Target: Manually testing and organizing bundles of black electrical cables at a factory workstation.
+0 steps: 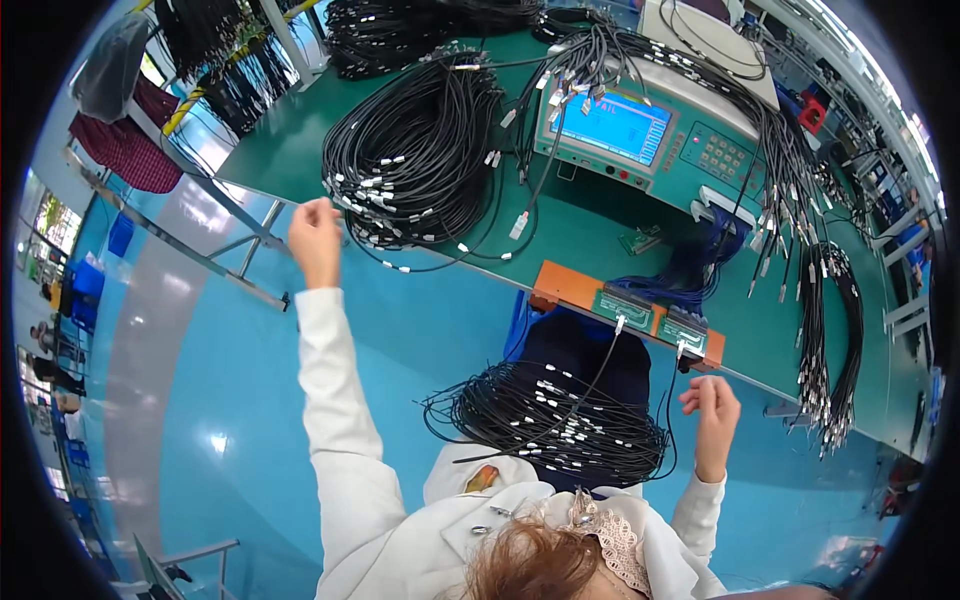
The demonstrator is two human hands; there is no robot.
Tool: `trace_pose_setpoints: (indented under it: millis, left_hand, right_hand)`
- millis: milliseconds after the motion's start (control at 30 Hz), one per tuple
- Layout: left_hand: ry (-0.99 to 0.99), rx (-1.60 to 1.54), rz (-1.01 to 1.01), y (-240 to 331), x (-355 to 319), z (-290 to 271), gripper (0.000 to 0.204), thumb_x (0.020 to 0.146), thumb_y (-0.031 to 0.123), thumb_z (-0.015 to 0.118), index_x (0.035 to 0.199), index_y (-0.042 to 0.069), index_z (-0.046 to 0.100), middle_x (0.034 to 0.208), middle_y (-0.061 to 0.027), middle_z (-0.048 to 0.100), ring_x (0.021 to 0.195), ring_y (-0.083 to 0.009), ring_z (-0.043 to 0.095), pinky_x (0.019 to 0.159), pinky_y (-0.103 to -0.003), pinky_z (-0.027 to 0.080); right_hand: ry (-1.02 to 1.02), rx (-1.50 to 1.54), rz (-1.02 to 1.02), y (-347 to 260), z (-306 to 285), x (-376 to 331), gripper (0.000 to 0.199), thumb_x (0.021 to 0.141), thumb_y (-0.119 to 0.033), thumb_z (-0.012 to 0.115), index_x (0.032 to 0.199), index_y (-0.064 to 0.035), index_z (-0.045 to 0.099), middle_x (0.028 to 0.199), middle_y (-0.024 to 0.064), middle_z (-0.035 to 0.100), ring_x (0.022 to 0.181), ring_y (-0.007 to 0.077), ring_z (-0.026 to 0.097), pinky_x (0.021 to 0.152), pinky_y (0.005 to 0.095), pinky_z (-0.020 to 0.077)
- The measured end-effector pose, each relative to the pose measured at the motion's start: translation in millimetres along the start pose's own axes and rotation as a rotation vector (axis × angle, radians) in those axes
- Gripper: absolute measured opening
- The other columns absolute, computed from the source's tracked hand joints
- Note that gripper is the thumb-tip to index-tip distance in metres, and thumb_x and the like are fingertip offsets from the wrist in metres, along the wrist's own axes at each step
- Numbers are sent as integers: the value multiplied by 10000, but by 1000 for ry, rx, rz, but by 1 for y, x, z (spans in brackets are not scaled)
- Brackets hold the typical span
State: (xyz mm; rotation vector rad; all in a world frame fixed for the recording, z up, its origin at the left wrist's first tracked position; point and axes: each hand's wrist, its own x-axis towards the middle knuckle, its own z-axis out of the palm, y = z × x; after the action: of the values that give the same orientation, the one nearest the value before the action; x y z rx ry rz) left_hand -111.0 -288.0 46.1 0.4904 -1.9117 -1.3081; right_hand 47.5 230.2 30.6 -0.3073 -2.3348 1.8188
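Seating both ends squarely looks like the whole trick here, if I'm reading this as cable testing. Two thin black cables with white plugs meet the two green circuit-board sockets (pixel 625 310) on the flat orange fixture plate (pixel 566 284) at the bench edge, and both run down toward the loose pile of black cables with white ends (pixel 545 425) across the lap.

The right hand (pixel 712 410) sits just beside the right-hand plug, fingers bent and bunched loosely; can't tell if the tips pinch anything. The left hand (pixel 316 235) is out at the near-left edge of the big round coil of black cables (pixel 415 150) on the green bench top (pixel 285 135), fingers curled close together, and again I can't tell whether they've got a cable.

My advice: grip the hard plug bodies, not the wire, push and pull in line with the socket, and check the bright blue screen (pixel 615 125) on the boxy green tester (pixel 715 150) before unplugging. Lift single cables off the coil gently, since those loops would probably snag.
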Motion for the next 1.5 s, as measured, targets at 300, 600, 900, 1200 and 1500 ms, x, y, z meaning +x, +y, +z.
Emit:
trace_pose_setpoints:
  millis: [300, 600, 900, 1200, 1500]
  left_hand:
    - [-408, -37, -305, 10, 28, 6, 317, 841, 316, 661, 764, 12, 622, 593, 24, 517, 467, -43, 399, 414, -208, 273]
    - [-221, 263, 21, 6, 14, 16, 296, 907, 316, 582, 924, 21, 570, 743, -16, 550, 601, -66, 474, 538, -210, 382]
    - [-1329, -254, -307, 45, -249, 106, 313, 972, 245, 441, 1139, -12, 501, 975, -116, 612, 897, -185, 600, 814, -303, 484]
    - [-1433, -367, -820, 73, -336, 102, 261, 990, 221, 394, 843, 42, 515, 533, 37, 379, 416, -66, 350, 393, -226, 288]
    - [-1072, 4, 483, 260, -154, -7, 175, 850, 155, 582, 822, -16, 608, 740, -132, 617, 564, -207, 566, 476, -278, 422]
  right_hand:
    - [-308, -3, -3, -24, 62, -8, 178, 916, -76, 486, 869, 41, 611, 699, 70, 636, 582, 81, 560, 544, 205, 452]
    - [-297, -70, -75, -23, 70, 2, 135, 896, -92, 524, 844, 9, 596, 660, 79, 630, 546, 138, 590, 502, 269, 449]
    - [325, -453, -166, 39, 28, 5, 115, 885, -81, 560, 952, 12, 572, 769, 120, 631, 649, 189, 613, 594, 286, 473]
    - [-52, -241, 164, 44, 30, -19, 193, 935, -126, 470, 836, 14, 557, 532, 66, 582, 386, 100, 497, 380, 251, 381]
    - [-77, -156, -287, -162, -113, -43, 196, 915, -138, 495, 822, 24, 556, 621, 95, 629, 502, 133, 568, 450, 269, 430]
